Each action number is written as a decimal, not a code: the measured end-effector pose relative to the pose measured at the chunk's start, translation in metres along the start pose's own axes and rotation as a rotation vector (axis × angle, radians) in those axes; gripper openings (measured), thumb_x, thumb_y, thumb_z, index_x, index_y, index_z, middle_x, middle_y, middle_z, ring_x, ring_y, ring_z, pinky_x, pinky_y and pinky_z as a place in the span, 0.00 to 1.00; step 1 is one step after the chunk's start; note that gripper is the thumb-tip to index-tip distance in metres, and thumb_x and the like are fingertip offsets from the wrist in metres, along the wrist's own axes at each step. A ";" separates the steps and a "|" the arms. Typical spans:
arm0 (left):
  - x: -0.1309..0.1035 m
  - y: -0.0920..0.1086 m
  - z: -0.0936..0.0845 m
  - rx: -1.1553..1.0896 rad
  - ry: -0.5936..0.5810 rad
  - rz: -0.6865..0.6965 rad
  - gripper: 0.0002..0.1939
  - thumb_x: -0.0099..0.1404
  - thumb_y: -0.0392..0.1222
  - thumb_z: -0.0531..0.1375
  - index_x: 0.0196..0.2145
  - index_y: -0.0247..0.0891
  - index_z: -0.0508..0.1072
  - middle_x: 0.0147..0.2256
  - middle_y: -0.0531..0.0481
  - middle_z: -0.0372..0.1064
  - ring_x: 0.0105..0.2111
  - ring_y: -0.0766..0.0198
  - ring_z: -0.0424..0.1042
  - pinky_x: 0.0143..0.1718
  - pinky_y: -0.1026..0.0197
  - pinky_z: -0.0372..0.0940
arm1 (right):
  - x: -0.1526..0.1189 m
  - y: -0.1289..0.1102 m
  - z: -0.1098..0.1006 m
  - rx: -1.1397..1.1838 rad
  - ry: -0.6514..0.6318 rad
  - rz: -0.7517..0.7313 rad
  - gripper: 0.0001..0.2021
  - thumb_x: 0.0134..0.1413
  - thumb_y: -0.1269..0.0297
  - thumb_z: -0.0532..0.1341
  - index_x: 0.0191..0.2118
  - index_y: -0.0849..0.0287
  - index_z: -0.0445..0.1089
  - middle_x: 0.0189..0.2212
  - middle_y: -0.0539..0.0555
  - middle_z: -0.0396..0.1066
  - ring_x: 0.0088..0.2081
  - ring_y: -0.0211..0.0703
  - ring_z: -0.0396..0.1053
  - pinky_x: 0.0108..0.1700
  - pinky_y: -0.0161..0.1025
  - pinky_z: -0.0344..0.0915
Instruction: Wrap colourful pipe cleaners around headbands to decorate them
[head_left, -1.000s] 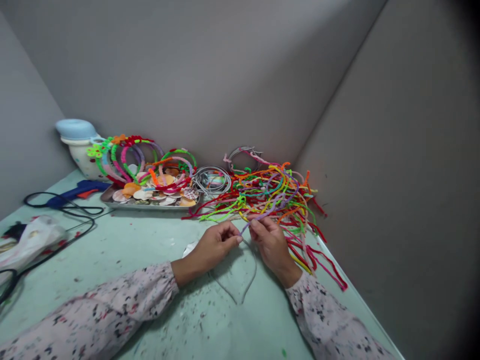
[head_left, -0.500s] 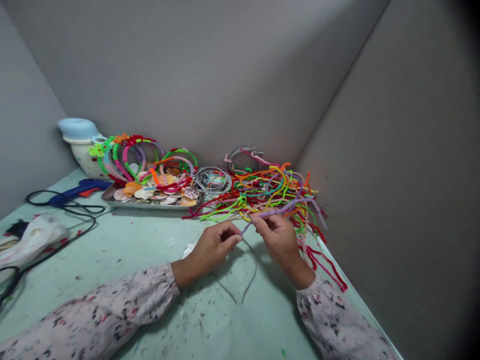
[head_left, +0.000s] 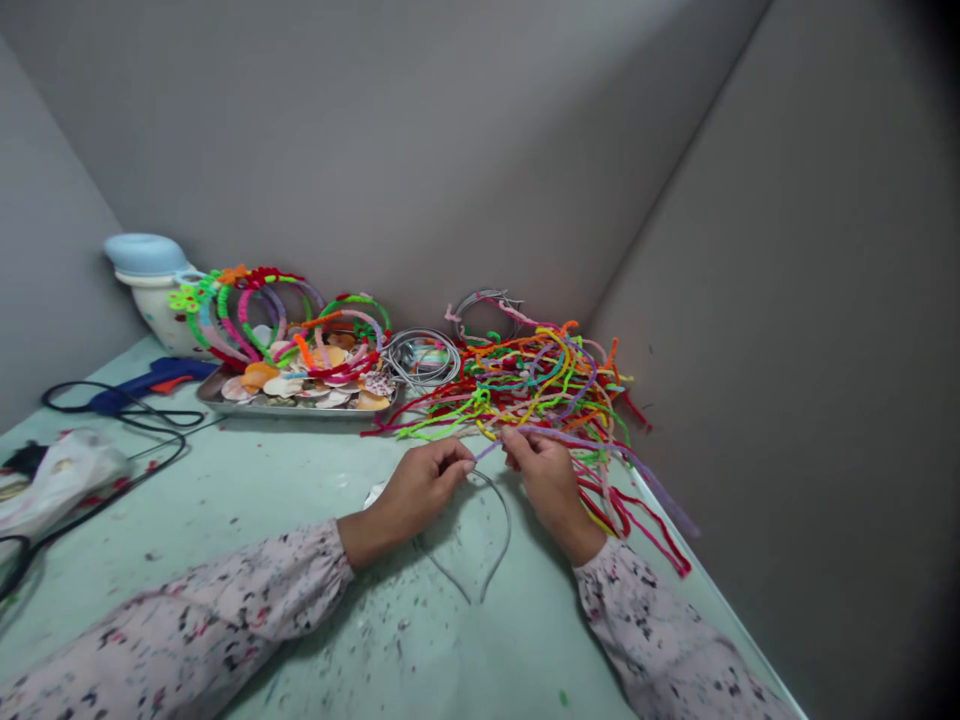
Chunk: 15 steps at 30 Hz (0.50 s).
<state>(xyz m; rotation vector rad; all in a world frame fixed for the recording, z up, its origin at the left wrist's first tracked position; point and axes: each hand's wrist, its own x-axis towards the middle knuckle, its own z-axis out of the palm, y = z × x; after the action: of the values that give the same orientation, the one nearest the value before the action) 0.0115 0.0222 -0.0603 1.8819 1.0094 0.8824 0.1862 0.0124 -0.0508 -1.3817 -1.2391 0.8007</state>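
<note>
My left hand (head_left: 420, 495) pinches the top of a thin grey wire headband (head_left: 507, 520), whose two ends point down toward me over the table. One end of a purple pipe cleaner (head_left: 615, 447) meets the wire at my left fingertips. My right hand (head_left: 547, 485) is closed on that pipe cleaner a little to the right, and its long free part trails off past the table's right edge. Just behind my hands lies a tangled pile of colourful pipe cleaners (head_left: 525, 375).
A metal tray (head_left: 300, 411) of shells and fuzzy coloured headbands is at the back left, beside coiled grey wire hoops (head_left: 424, 360). Farther left are a blue-lidded container (head_left: 161, 300), a blue glue gun (head_left: 142, 385), a black cord (head_left: 176, 460) and a plastic bag (head_left: 71, 475).
The purple pipe cleaner's free part has swung down and to the right. My right hand has shifted slightly left, and my left hand still pinches the wire.
</note>
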 end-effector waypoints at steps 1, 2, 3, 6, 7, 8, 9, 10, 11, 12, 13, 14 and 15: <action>0.000 0.000 -0.001 0.054 0.014 0.025 0.09 0.64 0.41 0.52 0.31 0.36 0.71 0.25 0.53 0.66 0.27 0.66 0.63 0.29 0.65 0.56 | 0.000 0.001 0.000 0.006 0.007 0.010 0.20 0.50 0.49 0.61 0.19 0.60 0.64 0.16 0.47 0.61 0.21 0.35 0.57 0.26 0.35 0.55; 0.000 0.000 -0.001 0.112 0.031 0.049 0.09 0.64 0.40 0.52 0.31 0.36 0.71 0.27 0.52 0.67 0.28 0.65 0.64 0.30 0.65 0.57 | 0.000 0.001 0.000 0.010 0.015 0.019 0.20 0.49 0.49 0.61 0.19 0.60 0.64 0.16 0.47 0.60 0.20 0.35 0.56 0.25 0.35 0.54; 0.000 0.001 -0.002 0.172 0.044 0.070 0.09 0.64 0.39 0.52 0.32 0.37 0.71 0.28 0.52 0.69 0.29 0.65 0.65 0.31 0.64 0.57 | 0.000 0.002 0.000 0.014 0.023 0.026 0.20 0.49 0.49 0.61 0.19 0.60 0.64 0.15 0.47 0.59 0.20 0.35 0.56 0.25 0.35 0.53; 0.000 0.004 -0.003 0.312 0.076 0.112 0.09 0.64 0.38 0.52 0.33 0.38 0.72 0.30 0.50 0.71 0.30 0.64 0.66 0.32 0.64 0.57 | 0.000 0.004 0.001 0.035 0.043 0.060 0.21 0.48 0.47 0.61 0.18 0.60 0.64 0.14 0.46 0.58 0.19 0.34 0.54 0.23 0.34 0.52; 0.000 0.004 -0.004 0.332 0.082 0.119 0.09 0.64 0.38 0.52 0.33 0.38 0.72 0.30 0.50 0.71 0.30 0.64 0.67 0.32 0.64 0.57 | 0.000 0.004 0.001 0.051 0.042 0.072 0.21 0.48 0.47 0.61 0.18 0.60 0.63 0.14 0.46 0.58 0.19 0.34 0.54 0.23 0.34 0.51; 0.001 0.004 -0.004 0.332 0.085 0.124 0.09 0.64 0.39 0.53 0.33 0.38 0.72 0.30 0.50 0.71 0.31 0.64 0.67 0.33 0.64 0.57 | 0.001 0.005 0.001 0.067 0.035 0.083 0.21 0.48 0.47 0.61 0.18 0.60 0.63 0.14 0.46 0.58 0.19 0.33 0.54 0.22 0.34 0.51; 0.002 0.004 -0.005 0.315 0.088 0.126 0.09 0.64 0.39 0.53 0.33 0.38 0.73 0.31 0.50 0.72 0.31 0.63 0.68 0.33 0.64 0.58 | 0.001 0.006 0.001 0.078 0.027 0.092 0.21 0.48 0.47 0.61 0.18 0.60 0.63 0.14 0.46 0.58 0.18 0.33 0.53 0.22 0.34 0.50; 0.002 0.004 -0.005 0.284 0.090 0.126 0.09 0.64 0.39 0.53 0.33 0.38 0.73 0.32 0.50 0.72 0.32 0.63 0.68 0.34 0.63 0.59 | 0.002 0.007 0.001 0.084 0.019 0.093 0.21 0.48 0.47 0.61 0.18 0.60 0.63 0.14 0.46 0.58 0.18 0.33 0.53 0.22 0.34 0.50; 0.003 0.003 -0.005 0.247 0.091 0.121 0.09 0.64 0.40 0.53 0.34 0.38 0.73 0.32 0.50 0.73 0.33 0.63 0.69 0.35 0.63 0.59 | 0.002 0.008 0.001 0.083 0.018 0.090 0.20 0.48 0.48 0.61 0.19 0.60 0.63 0.15 0.46 0.58 0.18 0.33 0.53 0.22 0.33 0.50; 0.004 0.002 -0.005 0.212 0.091 0.112 0.09 0.65 0.41 0.54 0.35 0.38 0.73 0.33 0.50 0.73 0.33 0.63 0.69 0.36 0.63 0.60 | 0.003 0.009 0.000 0.075 0.024 0.085 0.20 0.48 0.48 0.61 0.19 0.60 0.63 0.15 0.46 0.59 0.19 0.33 0.54 0.22 0.33 0.51; 0.004 0.001 -0.005 0.187 0.093 0.099 0.10 0.64 0.42 0.54 0.36 0.38 0.73 0.32 0.50 0.73 0.32 0.63 0.69 0.35 0.63 0.60 | 0.003 0.011 0.000 0.062 0.037 0.080 0.20 0.48 0.48 0.61 0.19 0.60 0.64 0.15 0.46 0.59 0.19 0.33 0.54 0.22 0.34 0.51; 0.003 0.000 -0.004 0.175 0.096 0.085 0.11 0.64 0.43 0.54 0.38 0.38 0.73 0.32 0.50 0.73 0.31 0.64 0.69 0.34 0.64 0.60 | 0.004 0.012 0.000 0.048 0.055 0.074 0.20 0.48 0.48 0.61 0.19 0.60 0.64 0.15 0.46 0.59 0.19 0.34 0.54 0.23 0.34 0.52; 0.003 -0.001 -0.004 0.176 0.095 0.074 0.12 0.64 0.44 0.55 0.40 0.37 0.73 0.31 0.50 0.73 0.30 0.64 0.68 0.33 0.64 0.60 | 0.004 0.013 0.000 0.036 0.072 0.066 0.20 0.48 0.47 0.61 0.19 0.59 0.64 0.15 0.46 0.59 0.19 0.34 0.55 0.23 0.34 0.52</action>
<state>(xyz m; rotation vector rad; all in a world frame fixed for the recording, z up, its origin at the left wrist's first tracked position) 0.0092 0.0264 -0.0587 2.0518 1.1119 0.9608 0.1903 0.0174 -0.0627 -1.4164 -1.1237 0.8073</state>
